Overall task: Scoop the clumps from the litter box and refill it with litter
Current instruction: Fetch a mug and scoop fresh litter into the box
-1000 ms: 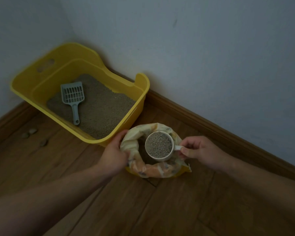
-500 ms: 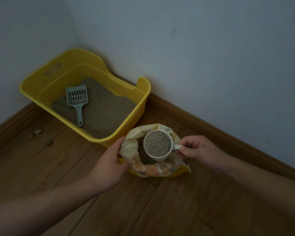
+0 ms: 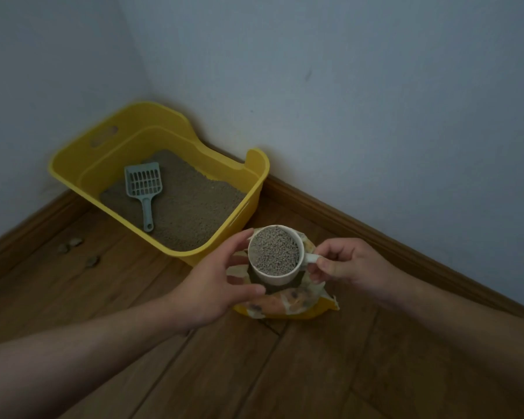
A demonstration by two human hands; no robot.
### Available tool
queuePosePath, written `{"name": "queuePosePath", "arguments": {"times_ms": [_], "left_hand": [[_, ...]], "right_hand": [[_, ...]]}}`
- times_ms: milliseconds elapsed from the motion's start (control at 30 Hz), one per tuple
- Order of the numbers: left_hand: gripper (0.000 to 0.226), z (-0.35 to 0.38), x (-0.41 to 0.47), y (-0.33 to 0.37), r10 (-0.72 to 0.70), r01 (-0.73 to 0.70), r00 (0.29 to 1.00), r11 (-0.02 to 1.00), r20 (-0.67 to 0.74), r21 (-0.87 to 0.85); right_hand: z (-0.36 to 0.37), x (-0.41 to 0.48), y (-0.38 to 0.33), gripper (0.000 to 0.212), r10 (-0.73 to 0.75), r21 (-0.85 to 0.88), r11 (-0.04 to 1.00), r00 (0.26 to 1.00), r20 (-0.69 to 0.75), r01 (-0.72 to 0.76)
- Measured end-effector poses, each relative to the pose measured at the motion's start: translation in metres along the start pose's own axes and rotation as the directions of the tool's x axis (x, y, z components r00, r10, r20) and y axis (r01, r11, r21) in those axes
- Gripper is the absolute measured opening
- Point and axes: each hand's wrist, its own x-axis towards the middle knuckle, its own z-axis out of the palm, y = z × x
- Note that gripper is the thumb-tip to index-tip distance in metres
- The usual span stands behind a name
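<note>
Refill step in hand: a white cup (image 3: 277, 275), heaped with grey pelleted litter, hangs over the crinkled open litter bag (image 3: 288, 303). It is just beside the yellow plastic litter box (image 3: 179, 252), where a slotted scoop (image 3: 144, 184) lies on the granular bed. The right hand (image 3: 345, 264) pinches the cup's stub handle; the left hand (image 3: 212, 282) has its fingers spread wide at the cup's side, contact unclear. Next move, likely: carry it level over the smooth rim, then tip slowly, since loose pellets roll.

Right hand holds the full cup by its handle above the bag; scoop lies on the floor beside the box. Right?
No: head view shows the scoop inside the litter box, on the litter. Right hand does hold the full cup by its handle above the bag.
</note>
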Motion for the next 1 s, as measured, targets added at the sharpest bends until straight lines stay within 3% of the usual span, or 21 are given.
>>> {"name": "queuePosePath", "arguments": {"times_ms": [300,600,1000], "left_hand": [[0.082,0.004,0.001,0.008,0.092,-0.074,0.994,0.959,0.054,-0.273],[0.082,-0.01,-0.01,0.019,0.158,-0.147,0.987,0.941,0.012,-0.305],[0.083,-0.087,-0.028,0.036,0.238,-0.257,0.963,0.951,-0.125,-0.172]], "right_hand": [[0.008,-0.012,-0.011,0.016,-0.028,0.029,0.999,0.999,0.025,0.028],[0.016,-0.017,-0.035,0.02,-0.057,-0.071,0.996,0.998,0.012,0.057],[0.063,0.028,-0.086,0.039,-0.245,-0.213,0.947,0.969,0.013,0.242]]}}
